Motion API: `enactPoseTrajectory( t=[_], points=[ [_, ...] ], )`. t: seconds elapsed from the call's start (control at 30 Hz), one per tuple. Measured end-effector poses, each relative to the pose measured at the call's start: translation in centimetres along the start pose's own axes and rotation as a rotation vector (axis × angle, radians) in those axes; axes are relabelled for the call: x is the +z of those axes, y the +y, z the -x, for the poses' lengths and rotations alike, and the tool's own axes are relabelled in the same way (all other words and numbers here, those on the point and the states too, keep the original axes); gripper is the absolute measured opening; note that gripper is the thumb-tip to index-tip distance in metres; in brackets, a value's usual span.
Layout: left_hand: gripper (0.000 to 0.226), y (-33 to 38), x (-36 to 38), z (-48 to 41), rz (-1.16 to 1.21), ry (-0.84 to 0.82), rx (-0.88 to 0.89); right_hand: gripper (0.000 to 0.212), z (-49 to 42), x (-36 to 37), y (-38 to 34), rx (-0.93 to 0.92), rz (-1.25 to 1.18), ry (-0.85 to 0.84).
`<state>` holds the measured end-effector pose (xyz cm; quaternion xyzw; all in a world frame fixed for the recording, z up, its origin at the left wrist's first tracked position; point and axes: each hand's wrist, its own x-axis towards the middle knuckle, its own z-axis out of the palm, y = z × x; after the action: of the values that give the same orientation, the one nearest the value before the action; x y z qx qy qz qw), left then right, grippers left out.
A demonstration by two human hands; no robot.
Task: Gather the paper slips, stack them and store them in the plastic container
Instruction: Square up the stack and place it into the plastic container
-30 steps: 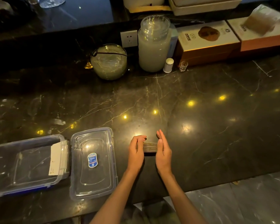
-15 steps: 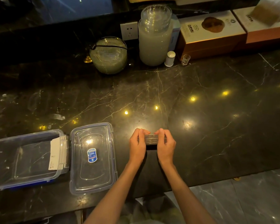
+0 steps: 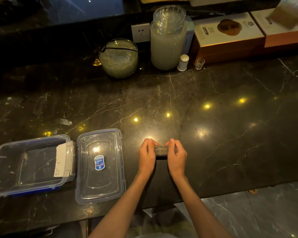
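Observation:
A thick stack of paper slips (image 3: 162,149) stands on edge on the dark marble counter (image 3: 230,134), its striped edges facing me. My left hand (image 3: 147,156) grips its left end and my right hand (image 3: 177,156) grips its right end, fingers curled over the top. At the far left sits the open clear plastic container (image 3: 7,182) with a white paper slip (image 3: 61,160) leaning against its right wall. Its clear lid (image 3: 100,189), with a blue sticker, lies flat between the container and my hands.
Along the back stand a round glass bowl (image 3: 118,57), a tall frosted jar (image 3: 168,38), a small white shaker (image 3: 183,62), a shot glass (image 3: 199,63) and cardboard boxes (image 3: 227,36). The counter's front edge runs just below my wrists, with grey floor (image 3: 265,212) beyond.
One second ago my palms were flat against the stack's ends. Both hands have since closed their fingers over the stack and hold it squeezed together.

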<state>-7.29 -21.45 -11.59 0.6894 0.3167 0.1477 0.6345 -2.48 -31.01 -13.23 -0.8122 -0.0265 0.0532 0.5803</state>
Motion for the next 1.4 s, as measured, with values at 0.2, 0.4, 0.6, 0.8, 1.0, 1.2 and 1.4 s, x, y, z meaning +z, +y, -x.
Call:
enactPoseTrajectory(
  t=[0.2,0.4,0.6,0.8,1.0,1.2,1.4],
  points=[
    [0.03,0.0,-0.3,0.2,-0.036,-0.018,0.017,0.034,0.4,-0.1,0.6,-0.004,0.006,-0.009],
    [0.031,-0.8,-0.7,0.0,-0.05,-0.052,0.009,0.031,0.5,0.3,1.1,0.0,0.004,0.001],
    [0.029,-1.1,-0.8,0.1,-0.059,-0.062,0.02,0.031,0.5,0.5,1.3,0.003,0.03,0.022],
    [0.03,-1.5,-1.0,-0.1,-0.063,-0.075,0.016,0.032,0.5,0.6,1.5,0.013,0.019,0.027],
    [0.031,-0.6,-0.6,-0.4,-0.08,-0.029,-0.035,0.037,0.1,1.1,-0.2,0.116,0.05,0.067],
    [0.035,2.7,-2.1,-1.0,-0.498,0.094,-0.077,0.039,0.2,2.1,-3.5,0.488,0.057,-0.048],
    [0.034,7.2,-9.3,-1.7,-0.779,-0.003,-0.171,0.047,4.6,3.3,-8.5,0.628,-0.068,-0.568]
  ],
)
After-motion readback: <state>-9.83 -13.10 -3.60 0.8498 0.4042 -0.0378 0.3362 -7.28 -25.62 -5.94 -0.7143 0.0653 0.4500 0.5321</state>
